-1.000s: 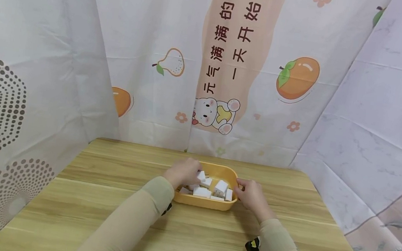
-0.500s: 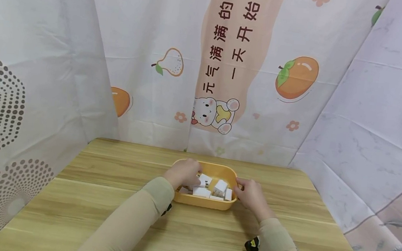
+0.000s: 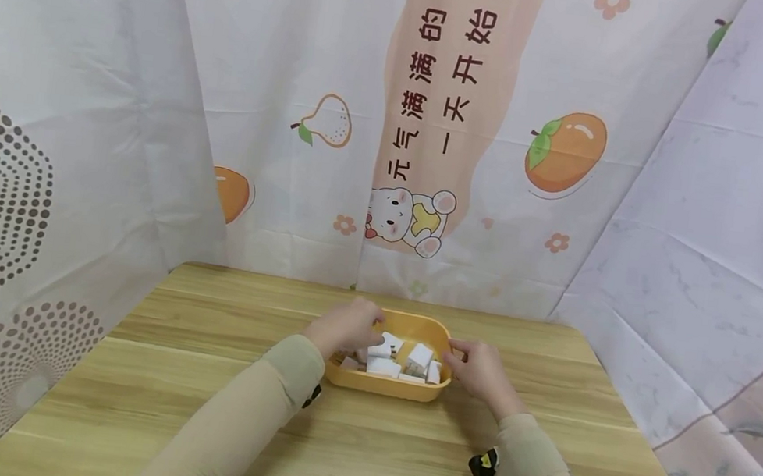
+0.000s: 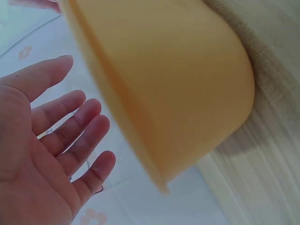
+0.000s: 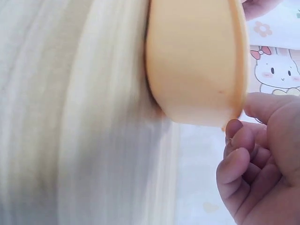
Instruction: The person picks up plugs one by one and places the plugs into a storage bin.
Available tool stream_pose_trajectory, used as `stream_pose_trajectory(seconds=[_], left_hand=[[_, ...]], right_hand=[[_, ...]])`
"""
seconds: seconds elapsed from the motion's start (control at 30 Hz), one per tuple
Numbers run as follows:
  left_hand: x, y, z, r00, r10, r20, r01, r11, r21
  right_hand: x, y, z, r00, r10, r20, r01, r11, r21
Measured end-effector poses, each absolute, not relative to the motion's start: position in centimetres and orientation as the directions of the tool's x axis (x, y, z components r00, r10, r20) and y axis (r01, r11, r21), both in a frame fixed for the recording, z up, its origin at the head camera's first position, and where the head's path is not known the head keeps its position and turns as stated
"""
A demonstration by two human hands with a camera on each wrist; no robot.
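A yellow-orange plastic basin (image 3: 387, 385) stands on the wooden table. Inside it lie several white boxy pieces (image 3: 420, 356), too small to identify; one of them (image 3: 385, 344) shows small dark marks at its side. My left hand (image 3: 346, 325) is over the basin's left end, hiding part of its contents. In the left wrist view that hand (image 4: 51, 126) has its fingers spread and loosely bent, with nothing between them, beside the basin's rim (image 4: 117, 103). At the right end, my right hand (image 3: 479, 371) pinches the rim between thumb and fingers, as the right wrist view shows (image 5: 258, 159).
The wooden table (image 3: 196, 374) extends around the basin on every side. A printed curtain (image 3: 300, 205) hangs behind its far edge, with more cloth on the left and right. Each wrist carries a small black device (image 3: 483, 465).
The left hand has let go of a white piece, which lies among the others, and has risen slightly. The right hand stays on the rim.
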State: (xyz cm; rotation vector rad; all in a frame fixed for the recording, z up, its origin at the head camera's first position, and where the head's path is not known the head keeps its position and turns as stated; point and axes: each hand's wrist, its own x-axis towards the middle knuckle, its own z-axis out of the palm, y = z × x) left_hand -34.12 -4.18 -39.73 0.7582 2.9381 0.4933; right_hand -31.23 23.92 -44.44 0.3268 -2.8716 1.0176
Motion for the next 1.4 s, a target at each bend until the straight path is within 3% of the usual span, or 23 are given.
stream_pose_trajectory(seconds=[0.3, 0.63, 0.83, 1.13, 1.4], left_hand=[[-33.6, -5.9, -38.3, -0.858, 0.478, 0.188, 0.513, 0.784, 0.349], [-31.7, -9.5, -37.8, -0.817, 0.404, 0.411, 0.524, 0.818, 0.237], [-30.4, -12.2, -38.0, -0.786, 0.370, 0.495, 0.499, 0.852, 0.156], [-28.7, -15.2, -39.9, -0.828, 0.325, 0.457, 0.420, 0.900, 0.121], [-28.0, -16.4, -41.3, -0.895, 0.285, 0.344, 0.350, 0.926, 0.143]], right_hand=[[-30.1, 24.8, -40.8, -0.963, -0.161, 0.218, -0.262, 0.755, -0.601], [-28.0, 26.2, -39.1, -0.883, -0.214, 0.417, -0.406, 0.794, -0.452], [-27.1, 27.6, -40.0, -0.874, -0.259, 0.410, -0.421, 0.825, -0.377], [-26.5, 28.7, -41.8, -0.906, -0.259, 0.333, -0.354, 0.897, -0.265], [-26.1, 28.7, -43.1, -0.935, -0.238, 0.262, -0.297, 0.930, -0.215]])
